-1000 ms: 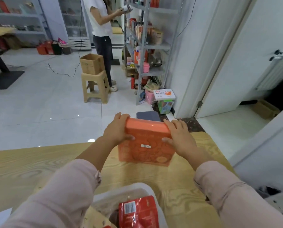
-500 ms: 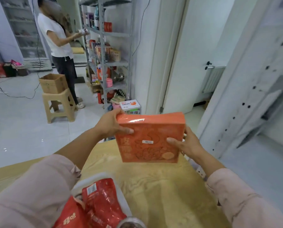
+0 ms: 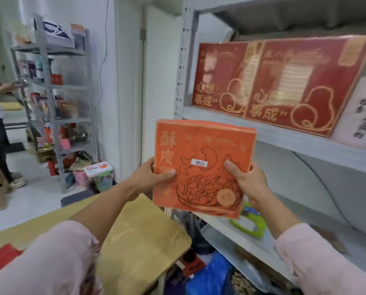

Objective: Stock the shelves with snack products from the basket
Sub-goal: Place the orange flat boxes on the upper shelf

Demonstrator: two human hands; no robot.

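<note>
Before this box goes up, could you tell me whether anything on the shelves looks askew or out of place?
Only a little. The two red boxes lean back rather than standing straight, and the pink pack beside them tilts too. The orange box in both hands looks undamaged.

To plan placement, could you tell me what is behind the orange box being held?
Behind the orange box, held by the left hand and right hand, are grey shelves and a green item; the box hides part of them.
</note>
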